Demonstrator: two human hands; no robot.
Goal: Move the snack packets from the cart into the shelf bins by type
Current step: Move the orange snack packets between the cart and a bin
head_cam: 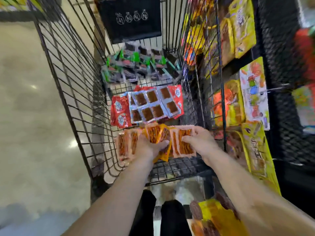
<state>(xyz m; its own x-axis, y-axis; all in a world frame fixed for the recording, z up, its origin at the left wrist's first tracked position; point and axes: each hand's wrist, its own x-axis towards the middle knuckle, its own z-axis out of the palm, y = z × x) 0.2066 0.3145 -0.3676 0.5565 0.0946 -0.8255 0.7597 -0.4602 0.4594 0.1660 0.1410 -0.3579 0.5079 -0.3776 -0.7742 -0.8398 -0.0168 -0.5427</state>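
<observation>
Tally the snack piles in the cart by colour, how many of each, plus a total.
Green-and-black pile: 1
Red-and-silver pile: 1
Orange-and-pink pile: 1, gripped by the left hand and right hand
Total: 3 piles in the cart
Single packets are too blurred to count.

No wording can be read; blur smears all print. The black panel [130, 19] at the far end of the cart [68, 82] carries a row of four white round pictogram signs, too small to make out. The red packets [120, 111] bear a round white logo and the yellow shelf packs [243, 26] dark lettering, both illegible, like the print on the orange packets [154, 133].
</observation>
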